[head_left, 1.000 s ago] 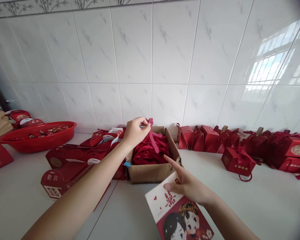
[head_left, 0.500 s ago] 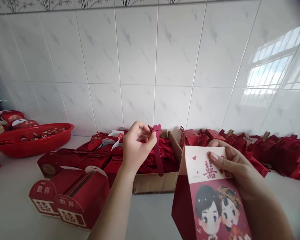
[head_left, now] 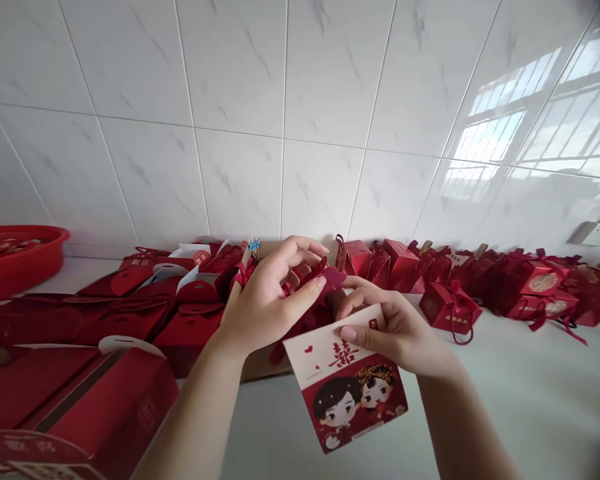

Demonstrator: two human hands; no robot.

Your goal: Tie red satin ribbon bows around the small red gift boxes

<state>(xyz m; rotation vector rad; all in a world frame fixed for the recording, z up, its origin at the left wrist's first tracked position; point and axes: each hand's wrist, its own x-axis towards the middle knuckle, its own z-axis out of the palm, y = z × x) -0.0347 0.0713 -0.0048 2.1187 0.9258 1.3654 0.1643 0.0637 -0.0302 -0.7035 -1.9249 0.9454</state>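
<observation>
My left hand (head_left: 275, 303) pinches a dark red strap (head_left: 334, 277) with a rounded, flower-like end between thumb and fingertips. Most of the strap's length is hidden. In my right hand (head_left: 393, 327), thumb in front and fingers behind, is a red gift box (head_left: 357, 407) with a cream top, red lettering and two cartoon figures. The box is tilted, and the strap's end is just above its top edge. Behind both hands stands a cardboard carton (head_left: 265, 365) holding red ribbon-like pieces, largely covered by my hands.
Red boxes with rounded lids (head_left: 130, 393) crowd the counter (head_left: 265, 427) on the left. A red plastic basin (head_left: 45, 260) stands beyond them. Small red ribboned boxes (head_left: 450, 310) line the tiled wall (head_left: 325, 180) on the right. A blue binder clip (head_left: 253, 244) sits at the carton's back.
The view has turned right and down. My right hand has brought the gift box leftward and up to my left hand, and the strap's end now meets the box's top area.
</observation>
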